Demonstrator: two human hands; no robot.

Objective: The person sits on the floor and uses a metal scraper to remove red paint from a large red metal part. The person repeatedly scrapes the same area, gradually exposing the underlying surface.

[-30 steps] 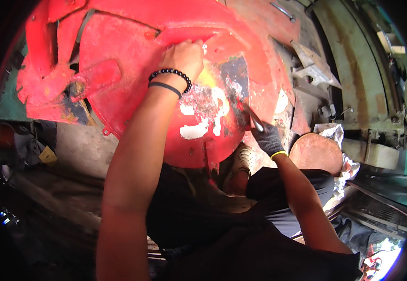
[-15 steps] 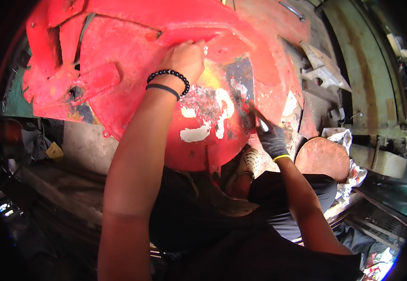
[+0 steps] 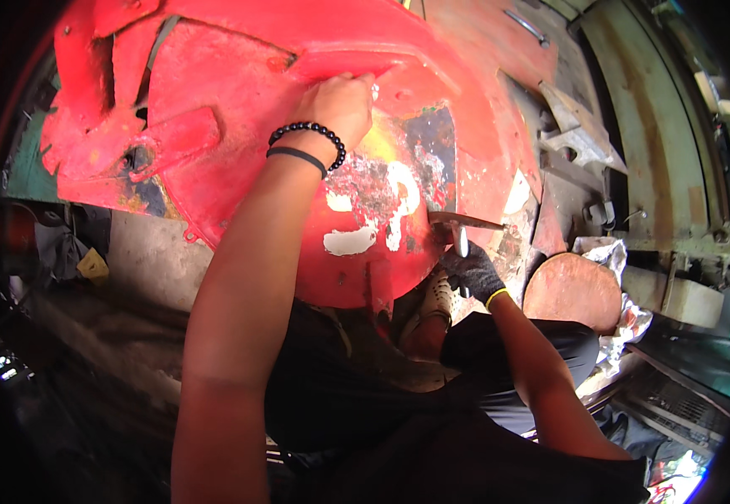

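A large red-painted metal housing (image 3: 252,92) fills the upper middle, its rounded lower part worn to bare metal, with white and yellow patches. My bare left hand (image 3: 337,107), with a beaded bracelet and dark band at the wrist, rests against it above the worn area. Its fingers are curled closed; anything inside them is hidden. My right hand (image 3: 472,270), in a dark glove with a yellow cuff, grips a chipping hammer (image 3: 476,222) by its pale handle. The hammer's long thin head lies crosswise, one end at the lower right edge of the red housing.
A round rusty plate (image 3: 573,292) lies to the right beside crumpled foil (image 3: 634,326). Farther up are a pale angular metal piece (image 3: 582,134) and a rod-like tool (image 3: 526,27). My shoe (image 3: 437,296) is below the housing, near the right hand.
My right hand has drawn slightly down and left, and the hammer has turned so its long head shows crosswise. The left hand stays closed against the housing, shifted marginally right.
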